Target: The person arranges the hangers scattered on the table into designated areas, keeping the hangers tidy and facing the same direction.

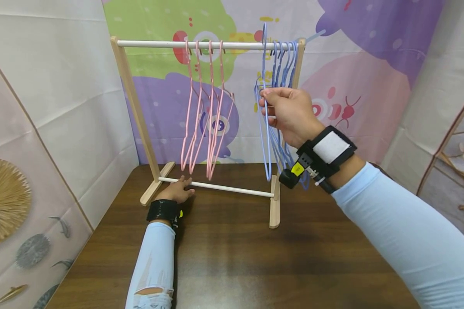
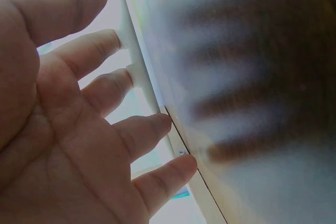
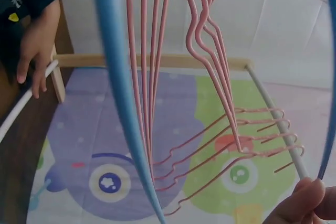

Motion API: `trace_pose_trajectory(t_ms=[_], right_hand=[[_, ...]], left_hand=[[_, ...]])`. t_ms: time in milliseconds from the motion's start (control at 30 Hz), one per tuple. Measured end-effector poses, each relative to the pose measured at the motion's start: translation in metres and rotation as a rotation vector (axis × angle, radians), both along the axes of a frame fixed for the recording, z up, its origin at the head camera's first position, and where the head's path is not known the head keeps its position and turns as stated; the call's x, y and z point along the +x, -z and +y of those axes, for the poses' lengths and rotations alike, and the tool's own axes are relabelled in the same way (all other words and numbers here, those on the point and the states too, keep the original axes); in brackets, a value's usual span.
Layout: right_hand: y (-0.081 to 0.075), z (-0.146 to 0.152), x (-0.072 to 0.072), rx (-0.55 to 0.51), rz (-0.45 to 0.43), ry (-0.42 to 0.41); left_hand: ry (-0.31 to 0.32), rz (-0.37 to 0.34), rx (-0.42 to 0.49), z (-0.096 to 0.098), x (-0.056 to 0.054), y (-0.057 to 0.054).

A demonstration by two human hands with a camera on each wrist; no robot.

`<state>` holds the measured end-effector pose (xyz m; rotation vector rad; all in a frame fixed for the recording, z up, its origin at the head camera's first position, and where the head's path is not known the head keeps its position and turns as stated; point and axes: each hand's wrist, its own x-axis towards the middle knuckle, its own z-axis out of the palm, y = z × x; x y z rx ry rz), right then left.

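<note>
My right hand (image 1: 291,112) pinches the side of a blue clothes hanger (image 1: 268,146) between thumb and fingers. Its hook stands above the white top rod (image 1: 151,44); whether it touches the rod I cannot tell. Just right of it, several blue hangers (image 1: 281,64) hang bunched by the right post, partly behind my hand. Several pink hangers (image 1: 221,64) hang along the middle of the rod, seen also in the right wrist view as pink wires (image 3: 223,93). My left hand (image 1: 174,192), fingers extended and spread, lies at the left end of the white lower rod (image 1: 232,188).
The wooden rack's left post (image 1: 133,103) and left foot (image 1: 157,184) stand near my left hand. Its right foot (image 1: 274,210) rests on the brown table (image 1: 232,257). A cartoon-print cloth (image 1: 170,98) hangs behind, with pale walls at both sides.
</note>
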<state>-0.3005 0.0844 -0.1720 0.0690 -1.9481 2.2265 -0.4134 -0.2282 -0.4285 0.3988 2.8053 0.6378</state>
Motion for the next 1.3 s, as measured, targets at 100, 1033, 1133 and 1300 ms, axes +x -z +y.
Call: trace_pose_trajectory(t_ms=[100,1033,1133,1300], right_hand=[[0.001,0.001,-0.004,0.001,0.000,0.011],[0.035,0.017,0.052,0.197,0.133,0.029],[0.034,0.022,0.058,0.161,0.156,0.008],[0.040,0.041,0.072,0.128,0.210,-0.042]], left_hand=[[0.006,0.008,-0.002,-0.002,-0.001,0.000],[0.000,0.004,-0.009,0.002,-0.002,0.000],[-0.005,0.003,-0.009,0.000,-0.002,0.000],[-0.003,0.009,-0.016,0.000,-0.002,0.000]])
